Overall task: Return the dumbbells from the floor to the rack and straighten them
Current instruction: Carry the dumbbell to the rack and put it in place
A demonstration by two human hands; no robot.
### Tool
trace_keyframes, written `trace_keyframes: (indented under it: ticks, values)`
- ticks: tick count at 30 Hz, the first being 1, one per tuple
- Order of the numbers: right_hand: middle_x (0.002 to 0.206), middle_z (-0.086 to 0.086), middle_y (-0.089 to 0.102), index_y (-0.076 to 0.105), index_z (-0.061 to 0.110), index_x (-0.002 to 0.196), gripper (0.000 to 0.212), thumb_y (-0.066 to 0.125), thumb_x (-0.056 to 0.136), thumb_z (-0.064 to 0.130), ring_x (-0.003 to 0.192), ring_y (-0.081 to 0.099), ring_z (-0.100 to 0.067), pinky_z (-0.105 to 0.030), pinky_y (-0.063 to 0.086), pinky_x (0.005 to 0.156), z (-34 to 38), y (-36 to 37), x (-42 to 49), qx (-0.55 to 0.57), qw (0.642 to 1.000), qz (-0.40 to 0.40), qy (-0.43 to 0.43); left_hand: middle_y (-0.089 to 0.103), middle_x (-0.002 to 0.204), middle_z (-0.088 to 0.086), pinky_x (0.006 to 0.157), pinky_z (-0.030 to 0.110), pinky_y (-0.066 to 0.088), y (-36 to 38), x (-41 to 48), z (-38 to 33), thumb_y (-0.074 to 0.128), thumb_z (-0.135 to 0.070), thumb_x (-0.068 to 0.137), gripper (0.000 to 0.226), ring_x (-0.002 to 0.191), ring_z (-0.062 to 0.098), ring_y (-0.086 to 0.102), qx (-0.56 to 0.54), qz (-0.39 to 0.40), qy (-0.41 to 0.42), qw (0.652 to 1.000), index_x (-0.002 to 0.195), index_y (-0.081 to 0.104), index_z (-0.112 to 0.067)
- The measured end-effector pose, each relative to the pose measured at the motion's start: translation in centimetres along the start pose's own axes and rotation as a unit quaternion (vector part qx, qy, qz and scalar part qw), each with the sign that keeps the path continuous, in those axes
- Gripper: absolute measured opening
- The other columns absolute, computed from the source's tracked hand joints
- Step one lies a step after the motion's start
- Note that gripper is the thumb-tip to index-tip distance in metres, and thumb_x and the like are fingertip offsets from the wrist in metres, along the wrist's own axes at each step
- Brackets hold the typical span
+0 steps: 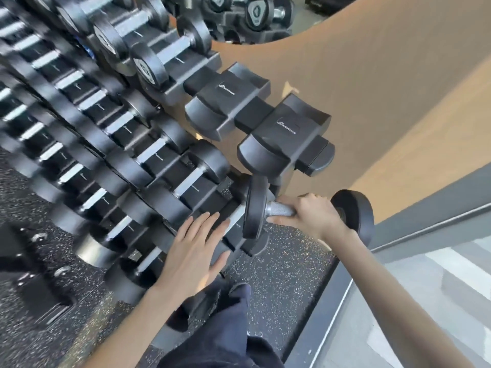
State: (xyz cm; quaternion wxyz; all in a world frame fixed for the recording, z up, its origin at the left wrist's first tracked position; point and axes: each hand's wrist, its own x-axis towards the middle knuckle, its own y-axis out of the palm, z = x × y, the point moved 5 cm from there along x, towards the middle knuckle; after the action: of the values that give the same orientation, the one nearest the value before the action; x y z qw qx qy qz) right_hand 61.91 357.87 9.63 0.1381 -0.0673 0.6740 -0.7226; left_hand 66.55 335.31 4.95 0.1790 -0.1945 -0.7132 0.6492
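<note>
At the right end of the rack (292, 144), my right hand (309, 217) was wrapped around the knurled metal handle of a black dumbbell (305, 211), fingers clamped tight on the grip. I held it off the floor, roughly level, just below the rack's end saddle. One round head (255, 207) sat left of my fist, close against the lowest tier, and the other head (353, 215) stuck out to the right in front of the tan wall (372, 88). I could not tell whether the near head touched the rack or only hung beside it.

My left hand (195, 252) was flat and open, fingers (202, 227) spread apart and gripping nothing. It lay over the front of the bottom tier, its fingertips near the metal handle of a racked dumbbell (235, 220) just left of the one I carried; whether the palm pressed on the rack I could not say.

Two empty black cradles (228, 94) with a white logo stood at the right end of the top tier, one beside the other. The tiers to the left were filled with rows of black dumbbells (148, 152), blurred toward the left edge. Speckled black rubber flooring (281, 277) ran beneath the rack, bordered on the right by a grey strip (342, 296). A dark trouser leg (225, 328) showed at the bottom of the view between my arms.
</note>
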Motion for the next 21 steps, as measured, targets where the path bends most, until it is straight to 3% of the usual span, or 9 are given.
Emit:
trace_keyframes:
  ticks: [2, 4, 8, 16, 18, 21]
  values:
    - [0.073, 0.002, 0.054, 0.052, 0.035, 0.119, 0.062, 0.037, 0.075, 0.076, 0.085, 0.063, -0.028, -0.033, 0.042, 0.067, -1.3, -0.6, 1.8, -0.014, 1.0, 0.005, -0.011, 0.051, 0.136, 0.01, 0.109, 0.044, 0.025, -0.3, 2.0, 0.0, 0.031, -0.049, 0.091, 0.058, 0.128, 0.028, 0.045, 0.0, -0.018, -0.007, 1.0, 0.137, 0.046, -0.015]
    - [0.081, -0.002, 0.061, 0.05, 0.036, 0.123, 0.062, 0.038, 0.076, 0.075, 0.091, 0.063, -0.028, -0.034, 0.044, 0.07, -2.9, -1.1, 3.7, -0.033, 0.999, 0.004, -0.025, 0.052, 0.135, 0.011, 0.108, 0.044, 0.025, -0.6, 4.6, 0.2, 0.031, -0.048, 0.091, 0.059, 0.127, 0.029, 0.045, -0.001, -0.035, -0.013, 0.999, 0.137, 0.045, -0.014]
    - [0.088, -0.003, 0.066, 0.053, 0.03, 0.11, 0.056, 0.041, 0.077, 0.074, 0.09, 0.063, -0.03, -0.032, 0.041, 0.068, -6.0, -2.6, 8.2, -0.063, 0.996, -0.014, -0.069, 0.05, 0.137, 0.011, 0.109, 0.045, 0.027, -1.2, 10.4, 1.3, 0.031, -0.048, 0.092, 0.059, 0.129, 0.029, 0.043, -0.002, -0.053, -0.038, 0.998, 0.138, 0.045, -0.014]
    - [0.084, -0.007, 0.068, 0.053, 0.027, 0.108, 0.06, 0.038, 0.076, 0.076, 0.085, 0.064, -0.034, -0.029, 0.034, 0.061, -9.0, -3.8, 16.5, -0.124, 0.978, 0.012, -0.169, 0.05, 0.137, 0.01, 0.109, 0.046, 0.028, -1.4, 17.3, 2.5, 0.037, -0.047, 0.091, 0.057, 0.13, 0.027, 0.043, -0.003, -0.078, -0.079, 0.994, 0.136, 0.048, -0.015]
    - [0.073, -0.007, 0.068, 0.055, 0.027, 0.1, 0.064, 0.028, 0.073, 0.078, 0.072, 0.065, -0.032, -0.027, 0.031, 0.056, -8.9, -3.4, 17.7, -0.154, 0.965, 0.014, -0.211, 0.051, 0.136, 0.01, 0.109, 0.045, 0.028, -1.1, 17.7, 2.7, 0.037, -0.047, 0.09, 0.057, 0.129, 0.028, 0.043, -0.009, -0.072, -0.103, 0.992, 0.136, 0.048, -0.015]
    - [0.037, -0.003, 0.05, 0.057, 0.024, 0.072, 0.059, 0.026, 0.073, 0.074, 0.032, 0.052, -0.024, -0.015, 0.014, 0.045, -8.9, -3.7, 18.5, -0.159, 0.955, -0.023, -0.251, 0.051, 0.136, 0.01, 0.107, 0.047, 0.03, -0.6, 18.2, 3.0, 0.037, -0.047, 0.09, 0.058, 0.129, 0.029, 0.044, -0.005, -0.065, -0.133, 0.989, 0.136, 0.048, -0.014]
